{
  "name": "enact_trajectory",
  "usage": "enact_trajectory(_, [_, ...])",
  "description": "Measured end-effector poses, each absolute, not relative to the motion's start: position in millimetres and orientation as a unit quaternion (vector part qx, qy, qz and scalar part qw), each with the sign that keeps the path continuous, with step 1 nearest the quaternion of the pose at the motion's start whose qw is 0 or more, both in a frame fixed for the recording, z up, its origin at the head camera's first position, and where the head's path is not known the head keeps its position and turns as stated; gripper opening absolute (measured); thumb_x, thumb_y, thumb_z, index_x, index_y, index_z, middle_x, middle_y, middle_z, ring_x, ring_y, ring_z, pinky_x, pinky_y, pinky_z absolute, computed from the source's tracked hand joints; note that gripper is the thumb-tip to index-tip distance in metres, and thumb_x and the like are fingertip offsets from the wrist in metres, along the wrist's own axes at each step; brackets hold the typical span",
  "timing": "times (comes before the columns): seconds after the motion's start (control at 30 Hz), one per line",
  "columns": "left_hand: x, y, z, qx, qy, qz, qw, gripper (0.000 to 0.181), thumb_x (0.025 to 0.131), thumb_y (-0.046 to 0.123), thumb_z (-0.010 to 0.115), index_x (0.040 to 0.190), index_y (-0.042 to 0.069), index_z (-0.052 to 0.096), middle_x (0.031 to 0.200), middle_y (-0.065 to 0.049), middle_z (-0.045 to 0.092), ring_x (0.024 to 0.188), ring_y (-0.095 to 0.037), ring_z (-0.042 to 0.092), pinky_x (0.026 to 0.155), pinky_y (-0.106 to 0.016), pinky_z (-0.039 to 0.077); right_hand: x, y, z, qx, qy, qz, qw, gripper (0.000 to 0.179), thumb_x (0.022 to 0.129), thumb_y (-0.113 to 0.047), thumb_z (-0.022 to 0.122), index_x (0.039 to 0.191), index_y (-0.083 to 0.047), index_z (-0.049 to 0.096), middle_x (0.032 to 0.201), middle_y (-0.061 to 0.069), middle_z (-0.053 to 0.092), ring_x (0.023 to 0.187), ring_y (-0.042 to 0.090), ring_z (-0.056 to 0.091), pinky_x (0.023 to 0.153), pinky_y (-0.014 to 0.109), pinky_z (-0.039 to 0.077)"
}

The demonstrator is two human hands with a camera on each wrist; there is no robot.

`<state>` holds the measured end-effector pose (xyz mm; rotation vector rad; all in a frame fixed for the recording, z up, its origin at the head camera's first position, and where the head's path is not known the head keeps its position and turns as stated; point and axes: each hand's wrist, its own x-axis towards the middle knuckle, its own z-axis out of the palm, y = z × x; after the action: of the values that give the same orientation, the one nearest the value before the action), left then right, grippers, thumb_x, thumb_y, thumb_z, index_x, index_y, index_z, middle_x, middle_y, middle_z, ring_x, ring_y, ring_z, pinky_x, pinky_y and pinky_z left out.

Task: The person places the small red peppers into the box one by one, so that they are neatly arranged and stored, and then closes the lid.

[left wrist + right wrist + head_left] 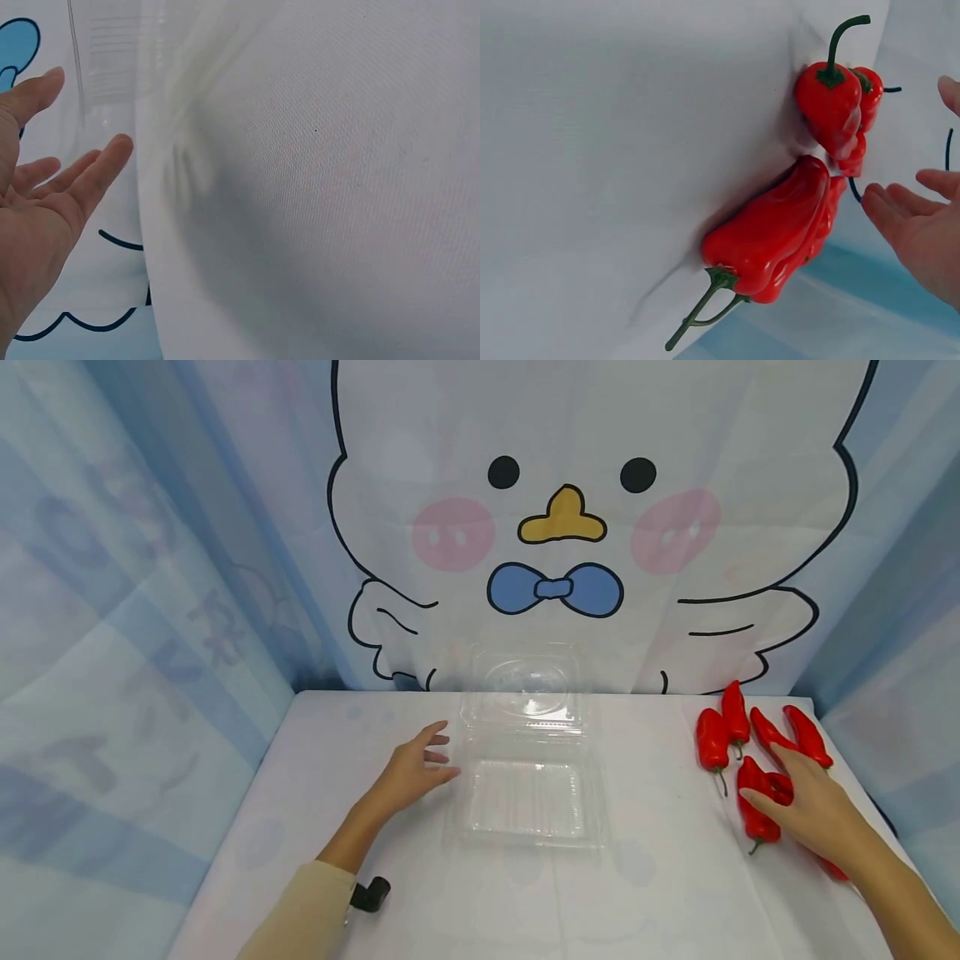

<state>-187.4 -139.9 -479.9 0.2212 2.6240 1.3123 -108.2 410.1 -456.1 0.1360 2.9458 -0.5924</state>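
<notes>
Holds the right hand (817,806) spread over red peppers (772,225) at the table (660,777)'s right end, with no visible grip; holds the left hand (415,768) spread just beside the clear box (528,842). Expect light, firm, slippery peppers, best grasped round the thick body, not the thin stem (696,313).

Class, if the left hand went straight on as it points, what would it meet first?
The left hand would probably meet the open clear plastic container just ahead; the hand's height is unclear, so it might pass over.

red peppers (769,232), green stems (698,310), white tabletop (667,885)
</notes>
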Motion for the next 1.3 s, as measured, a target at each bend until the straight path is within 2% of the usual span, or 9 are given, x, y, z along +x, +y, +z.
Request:
enact_trajectory(0.2, [-191, -141, -482, 0.071, 0.879, 0.460, 0.104, 0.077, 0.089, 0.019, 0.082, 0.156, 0.012, 0.043, 0.136, -0.009, 0.066, 0.110, -0.024, 0.070, 0.088, -0.039, 0.064, -108, 417, -462, 0.054, 0.976, -0.192, 0.088, 0.119, 0.084, -0.056, 0.079, 0.156, 0.015, 0.014, 0.144, 0.049, 0.023, 0.123, 0.066, 0.032, 0.083, 0.074, 0.053])
enact_trajectory(0.37, [-194, -140, -485, 0.067, 0.857, 0.493, 0.132, 0.076, 0.090, 0.018, 0.081, 0.156, 0.011, 0.043, 0.132, -0.012, 0.066, 0.097, -0.020, 0.073, 0.085, -0.038, 0.065, -108, 420, -466, 0.063, 0.974, -0.197, 0.096, 0.120, 0.084, -0.058, 0.078, 0.154, 0.017, 0.016, 0.138, 0.047, 0.030, 0.118, 0.064, 0.038, 0.078, 0.068, 0.059])
enact_trajectory(0.53, [-196, -138, -487, 0.066, 0.841, 0.513, 0.160, 0.075, 0.092, 0.019, 0.079, 0.156, 0.008, 0.042, 0.130, -0.015, 0.065, 0.090, -0.020, 0.075, 0.082, -0.036, 0.066, -108, 422, -471, 0.067, 0.972, -0.201, 0.101, 0.118, 0.085, -0.059, 0.077, 0.154, 0.017, 0.018, 0.132, 0.046, 0.038, 0.114, 0.062, 0.045, 0.073, 0.062, 0.062])
enact_trajectory(0.7, [-198, -136, -487, 0.045, 0.831, 0.526, 0.177, 0.072, 0.093, 0.018, 0.077, 0.156, 0.008, 0.042, 0.126, -0.015, 0.066, 0.086, -0.023, 0.075, 0.079, -0.036, 0.066, -109, 421, -473, 0.079, 0.968, -0.211, 0.110, 0.117, 0.085, -0.060, 0.076, 0.151, 0.019, 0.021, 0.131, 0.046, 0.042, 0.113, 0.061, 0.049, 0.075, 0.061, 0.063])
enact_trajectory(0.9, [-199, -134, -486, 0.023, 0.820, 0.538, 0.193, 0.068, 0.095, 0.017, 0.075, 0.154, 0.007, 0.044, 0.120, -0.015, 0.066, 0.079, -0.022, 0.074, 0.074, -0.034, 0.066, -111, 416, -474, 0.087, 0.966, -0.214, 0.120, 0.112, 0.086, -0.053, 0.079, 0.148, 0.022, 0.024, 0.127, 0.045, 0.046, 0.107, 0.057, 0.053, 0.074, 0.057, 0.064])
enact_trajectory(1.1, [-200, -133, -487, 0.023, 0.805, 0.559, 0.195, 0.063, 0.096, 0.010, 0.072, 0.152, 0.002, 0.045, 0.112, -0.016, 0.065, 0.070, -0.020, 0.071, 0.067, -0.035, 0.066, -114, 412, -474, 0.094, 0.968, -0.194, 0.129, 0.107, 0.084, -0.044, 0.083, 0.146, 0.024, 0.026, 0.128, 0.046, 0.045, 0.112, 0.060, 0.049, 0.077, 0.060, 0.063])
enact_trajectory(1.3, [-199, -132, -487, 0.030, 0.799, 0.571, 0.187, 0.057, 0.097, 0.003, 0.067, 0.150, -0.002, 0.048, 0.105, -0.016, 0.063, 0.070, -0.020, 0.070, 0.063, -0.035, 0.066, -115, 410, -477, 0.085, 0.971, -0.189, 0.122, 0.106, 0.082, -0.037, 0.086, 0.146, 0.024, 0.027, 0.126, 0.045, 0.045, 0.112, 0.059, 0.048, 0.078, 0.059, 0.063])
